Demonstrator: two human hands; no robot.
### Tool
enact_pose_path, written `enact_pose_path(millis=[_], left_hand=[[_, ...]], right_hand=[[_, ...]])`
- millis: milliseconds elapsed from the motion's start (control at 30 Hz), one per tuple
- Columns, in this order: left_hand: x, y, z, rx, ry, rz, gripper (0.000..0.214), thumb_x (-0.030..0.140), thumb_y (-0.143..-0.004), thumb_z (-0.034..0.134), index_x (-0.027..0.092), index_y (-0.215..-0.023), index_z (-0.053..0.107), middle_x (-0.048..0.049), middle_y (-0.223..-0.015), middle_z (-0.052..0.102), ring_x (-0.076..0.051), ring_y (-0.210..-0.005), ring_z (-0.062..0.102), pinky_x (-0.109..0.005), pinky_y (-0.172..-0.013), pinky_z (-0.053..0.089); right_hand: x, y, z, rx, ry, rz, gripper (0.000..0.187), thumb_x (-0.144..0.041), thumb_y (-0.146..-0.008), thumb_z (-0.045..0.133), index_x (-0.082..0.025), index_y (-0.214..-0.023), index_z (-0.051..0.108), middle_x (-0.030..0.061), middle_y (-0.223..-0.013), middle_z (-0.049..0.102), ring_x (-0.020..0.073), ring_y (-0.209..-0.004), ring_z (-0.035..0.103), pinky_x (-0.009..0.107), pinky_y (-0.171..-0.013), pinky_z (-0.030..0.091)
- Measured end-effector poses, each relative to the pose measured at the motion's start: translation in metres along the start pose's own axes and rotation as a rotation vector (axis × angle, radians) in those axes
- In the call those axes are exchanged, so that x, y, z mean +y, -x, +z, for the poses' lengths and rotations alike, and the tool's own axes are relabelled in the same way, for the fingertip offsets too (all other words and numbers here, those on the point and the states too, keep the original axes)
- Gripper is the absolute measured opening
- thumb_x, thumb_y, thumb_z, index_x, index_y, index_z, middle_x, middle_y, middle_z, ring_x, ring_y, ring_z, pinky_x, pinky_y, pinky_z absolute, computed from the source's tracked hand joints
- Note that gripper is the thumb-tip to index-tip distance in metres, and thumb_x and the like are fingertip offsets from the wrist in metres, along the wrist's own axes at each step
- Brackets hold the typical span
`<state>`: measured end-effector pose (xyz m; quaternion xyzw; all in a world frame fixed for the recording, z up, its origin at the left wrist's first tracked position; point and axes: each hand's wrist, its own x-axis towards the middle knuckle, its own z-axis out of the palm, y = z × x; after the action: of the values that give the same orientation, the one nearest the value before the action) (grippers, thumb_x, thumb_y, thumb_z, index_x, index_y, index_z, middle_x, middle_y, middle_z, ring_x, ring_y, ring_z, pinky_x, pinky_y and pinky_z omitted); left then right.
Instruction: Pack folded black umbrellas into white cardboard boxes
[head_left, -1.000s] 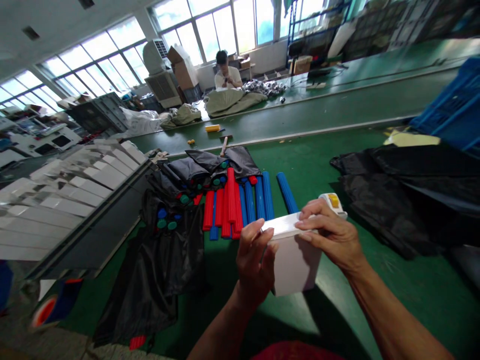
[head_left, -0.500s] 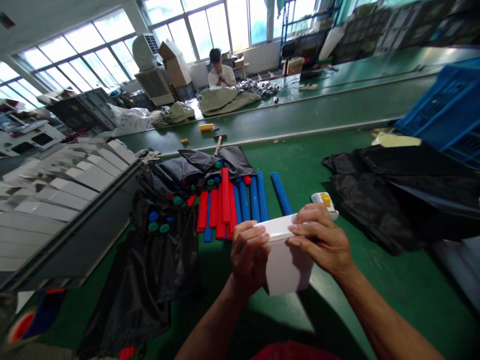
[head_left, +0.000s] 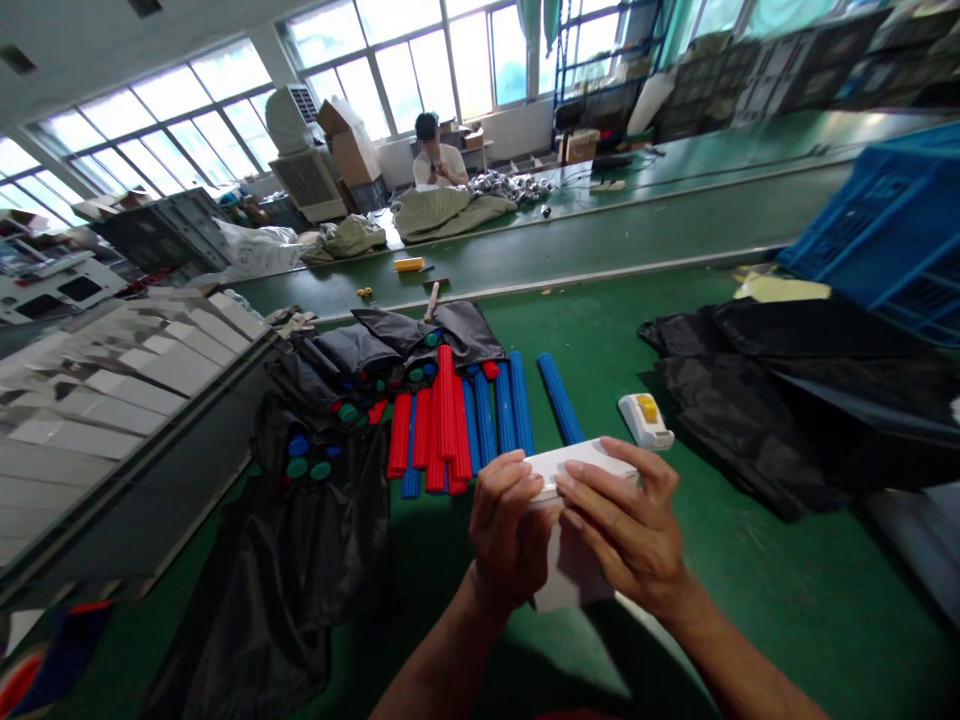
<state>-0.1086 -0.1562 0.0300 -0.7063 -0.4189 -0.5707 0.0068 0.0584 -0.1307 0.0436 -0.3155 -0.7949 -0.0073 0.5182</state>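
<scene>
I hold a small white box (head_left: 571,575) upright over the green table, both hands closed round its top end. My left hand (head_left: 510,535) grips the left side, fingers curled over the top flap. My right hand (head_left: 626,530) covers the right side, fingers pressed flat across the flap. Just beyond the box lie several red and blue ribbed cylinders (head_left: 457,420) in a row. A small white device with a yellow button (head_left: 645,420) rests on the table to the right of them.
Black fabric covers (head_left: 787,390) lie at right, more black fabric (head_left: 315,500) with coloured caps at left. A blue crate (head_left: 892,235) stands far right. Flat white boxes (head_left: 112,380) are stacked at left. Another person (head_left: 437,155) sits at the far table.
My hands have drawn closer together over the box top, and the box sits lower and nearer to me. The white device with the yellow button now shows fully.
</scene>
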Motion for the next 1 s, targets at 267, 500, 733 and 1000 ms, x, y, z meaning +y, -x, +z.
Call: enact_pose_path(millis=[267,500,733,1000], left_hand=[[-0.007,0.003,0.008,0.078,0.017,0.017,0.024,0.012,-0.087,0.052,0.016,-0.11,0.058,-0.0087,-0.105,0.061,-0.023,-0.105,0.06,-0.046,-0.09,0.055],[-0.008,0.003,0.01,0.078,0.023,0.032,0.024,0.005,-0.083,0.056,0.015,-0.105,0.062,-0.0068,-0.103,0.062,-0.022,-0.104,0.06,-0.043,-0.087,0.055],[-0.011,0.004,0.005,0.093,0.03,0.05,0.025,0.002,-0.08,0.058,0.014,-0.101,0.064,-0.0061,-0.1,0.061,-0.023,-0.102,0.061,-0.041,-0.082,0.056],[0.001,-0.009,-0.005,0.005,-0.02,0.162,0.021,0.001,-0.076,0.062,0.012,-0.094,0.062,-0.0063,-0.098,0.062,-0.022,-0.099,0.061,-0.043,-0.084,0.054]], right_hand=[[-0.001,-0.005,0.009,0.024,-0.027,0.037,0.029,-0.01,-0.08,0.063,-0.021,-0.106,0.066,0.0057,-0.099,0.069,0.0279,-0.103,0.052,0.055,-0.099,0.034],[0.0,-0.007,0.006,-0.014,-0.059,0.082,0.024,-0.009,-0.078,0.062,-0.02,-0.099,0.066,0.0055,-0.094,0.067,0.0251,-0.095,0.051,0.052,-0.093,0.037],[-0.005,-0.012,0.003,-0.028,-0.091,0.106,0.021,-0.01,-0.08,0.06,-0.02,-0.097,0.066,0.0038,-0.089,0.066,0.0224,-0.09,0.05,0.048,-0.09,0.037],[-0.01,-0.008,-0.009,-0.105,-0.115,0.059,0.031,-0.008,-0.083,0.051,-0.021,-0.105,0.068,0.0057,-0.096,0.063,0.0231,-0.096,0.046,0.045,-0.087,0.037]])
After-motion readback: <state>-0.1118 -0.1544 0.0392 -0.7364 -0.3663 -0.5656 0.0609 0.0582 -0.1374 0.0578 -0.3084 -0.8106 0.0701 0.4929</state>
